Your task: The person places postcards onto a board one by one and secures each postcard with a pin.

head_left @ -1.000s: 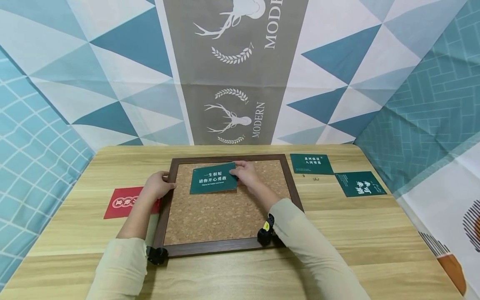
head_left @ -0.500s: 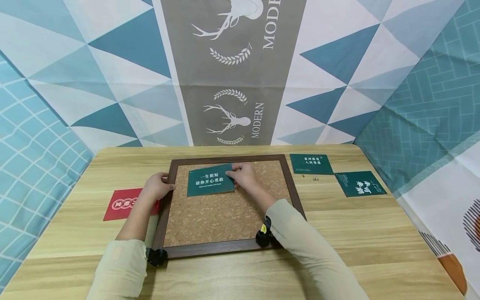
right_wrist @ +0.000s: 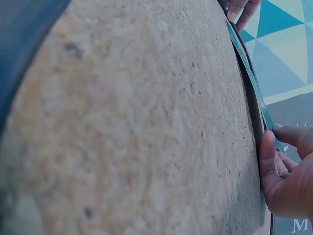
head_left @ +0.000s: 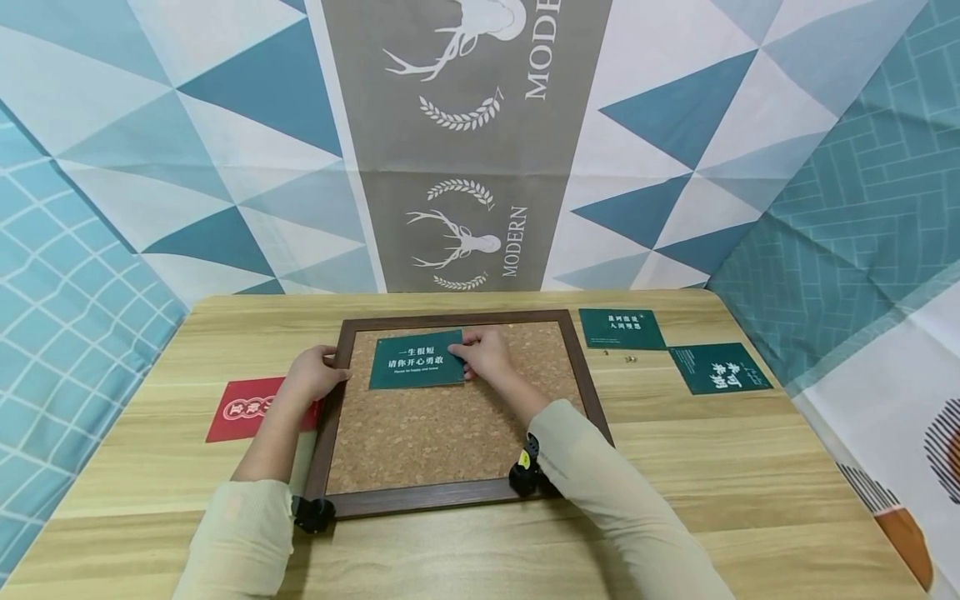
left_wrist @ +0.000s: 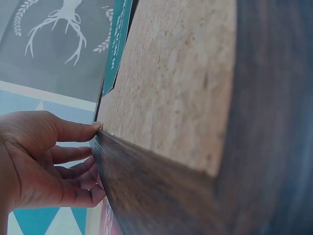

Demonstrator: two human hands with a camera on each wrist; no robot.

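Observation:
A cork board in a dark brown wooden frame lies on the table. My left hand holds the frame's left side; in the left wrist view its thumb lies on top, with the fingers along the outer side. Over the upper left of the cork is a green card with white writing. Its right edge is pinched between the thumb and fingers of my right hand. In the right wrist view the card appears nearly edge-on, with a dark gap below it.
A red card lies left of the board, partly behind my left forearm. Two more green cards, one at the back and one further right, lie right of the board. Small metal pins are near them. A patterned cloth hangs behind.
My right hand has moved the green card a little to the left, and the card looks more level now. My left hand stays on the frame.

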